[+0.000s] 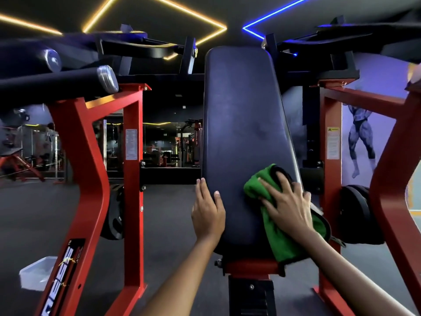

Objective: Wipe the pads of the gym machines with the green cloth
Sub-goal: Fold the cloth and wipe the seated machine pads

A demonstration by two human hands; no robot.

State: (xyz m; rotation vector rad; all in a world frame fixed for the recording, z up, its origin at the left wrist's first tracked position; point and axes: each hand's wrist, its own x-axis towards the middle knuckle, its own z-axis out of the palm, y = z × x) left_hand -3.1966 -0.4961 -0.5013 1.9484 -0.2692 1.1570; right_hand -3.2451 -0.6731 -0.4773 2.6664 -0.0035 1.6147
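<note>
Both hands on upright pad (243,124); cloth (257,185) under right.

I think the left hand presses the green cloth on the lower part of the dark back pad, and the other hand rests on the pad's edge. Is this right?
Not quite: the hands are swapped. In the head view the right hand presses the green cloth on the lower part of the dark back pad, and the left hand rests on the pad's edge.

A commercial gym is shown. A red steel machine frame (95,156) with a dark padded backrest (241,124) fills the view; black weight plates (355,215), wall mirrors (170,144), neon ceiling strips (182,12) and a bodybuilder mural (362,137) are seen.
</note>
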